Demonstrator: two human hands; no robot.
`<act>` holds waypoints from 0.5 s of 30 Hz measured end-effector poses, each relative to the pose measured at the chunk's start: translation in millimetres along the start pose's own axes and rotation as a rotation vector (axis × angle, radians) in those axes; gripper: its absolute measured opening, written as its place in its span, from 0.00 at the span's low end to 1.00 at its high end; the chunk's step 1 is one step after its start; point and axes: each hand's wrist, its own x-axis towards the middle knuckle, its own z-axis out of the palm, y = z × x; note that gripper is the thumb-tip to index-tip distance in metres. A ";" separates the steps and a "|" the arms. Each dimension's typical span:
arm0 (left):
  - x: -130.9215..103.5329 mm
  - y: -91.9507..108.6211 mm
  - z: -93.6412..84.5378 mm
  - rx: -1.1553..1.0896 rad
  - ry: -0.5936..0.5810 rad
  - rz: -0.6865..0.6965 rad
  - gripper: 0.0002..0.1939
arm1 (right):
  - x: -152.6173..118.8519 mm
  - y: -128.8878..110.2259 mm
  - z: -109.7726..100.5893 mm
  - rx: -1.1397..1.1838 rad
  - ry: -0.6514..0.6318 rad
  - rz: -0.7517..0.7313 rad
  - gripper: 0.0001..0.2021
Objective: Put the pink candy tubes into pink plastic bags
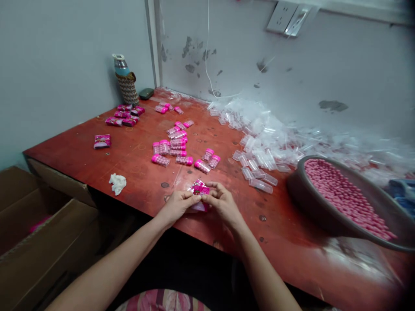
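I pinch a pink packet (201, 190) between thumbs and fingertips, my left hand (180, 204) on its nine o'clock side, my right hand (223, 203) on its three; the fingers cover part of it. It is near the front edge of the red table (139, 190), and I take it as my clock's centre. Just beyond, at twelve, lie three bead-filled tubes with pink caps (202, 166), and more crowd toward eleven, filling the way to the wall. A heap of clear tubes (259, 151) spreads across one and two, its nearest pieces reaching toward three. At three a grey basin (298, 194) of pink beads (343, 194) blocks that side and hides part of the heap. A crumpled white tissue (117, 184) lies at nine, one packet at ten, several bunched past it, a bottle in a woven sleeve (127, 88) at eleven. Cardboard boxes (55, 246) stand below the table at eight.
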 end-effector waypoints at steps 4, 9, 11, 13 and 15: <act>-4.1 -3.6 -5.0 -0.091 0.088 -0.065 0.12 | 19.1 -10.5 -13.1 -0.427 -0.028 -0.055 0.13; -11.4 -8.5 -9.2 -0.121 0.174 -0.058 0.12 | 79.6 -30.8 -40.5 -0.976 0.337 -0.052 0.17; -12.5 -8.5 -10.1 -0.174 0.202 -0.065 0.11 | 105.2 -33.9 -45.1 -1.060 0.408 -0.006 0.19; -12.9 -6.3 -11.2 -0.225 0.238 -0.068 0.11 | 125.1 -33.8 -45.8 -1.129 0.453 0.042 0.21; -13.0 -2.6 -12.8 -0.282 0.271 -0.066 0.10 | 136.5 -32.7 -45.8 -1.165 0.463 0.077 0.21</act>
